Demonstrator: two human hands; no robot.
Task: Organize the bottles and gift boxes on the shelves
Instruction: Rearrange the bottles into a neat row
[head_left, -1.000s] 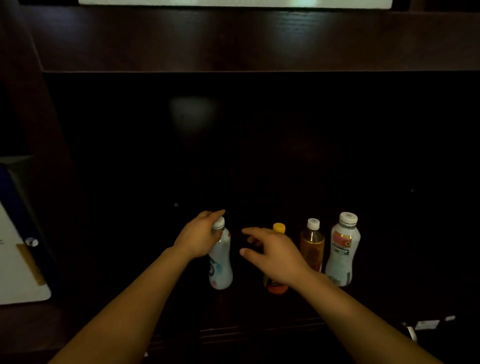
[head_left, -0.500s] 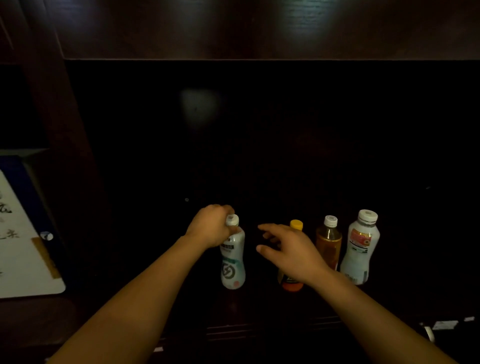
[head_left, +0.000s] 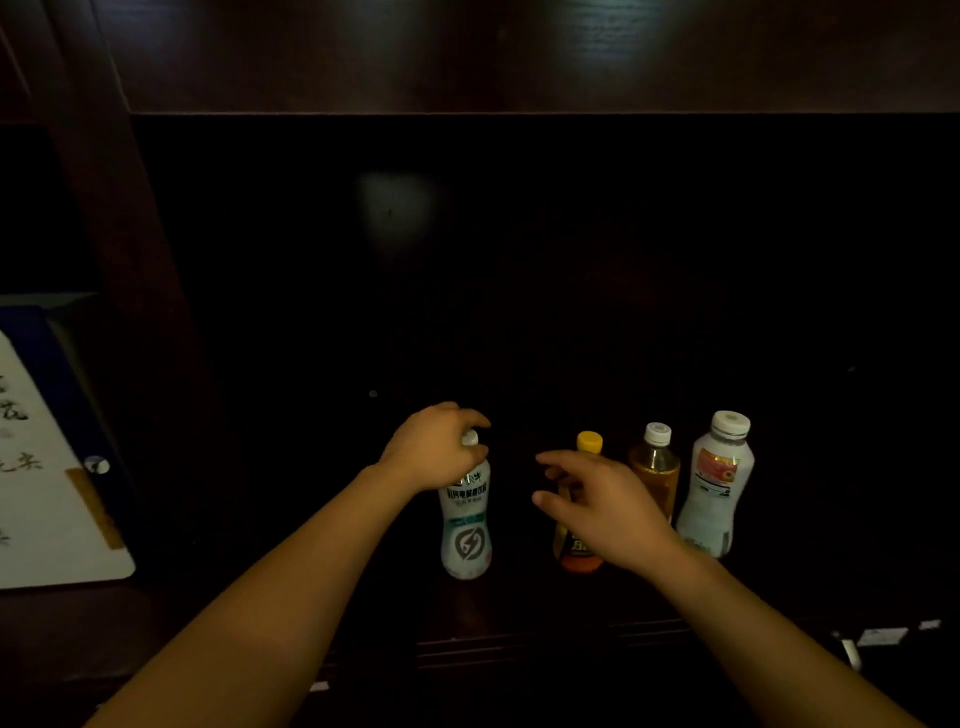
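Several bottles stand upright in a row on a dark wooden shelf (head_left: 519, 644). My left hand (head_left: 434, 447) wraps the neck and cap of a white bottle with a teal label (head_left: 466, 525). To its right is an orange bottle with a yellow cap (head_left: 584, 551), partly hidden behind my right hand (head_left: 602, 501), whose fingers are spread and hold nothing. Further right stand an amber drink bottle with a white cap (head_left: 655, 467) and a white bottle with a red label (head_left: 717, 483).
A white and blue gift box (head_left: 47, 467) with dark brush writing stands in the compartment at the left, behind a wooden upright (head_left: 135, 291). The shelf's back is very dark. Small white tags (head_left: 883, 635) lie at the lower right.
My left hand has closed from fingertips at the cap to a full hold on the white teal bottle's neck. The view shifted slightly left and down; the right hand stays spread by the orange bottle.
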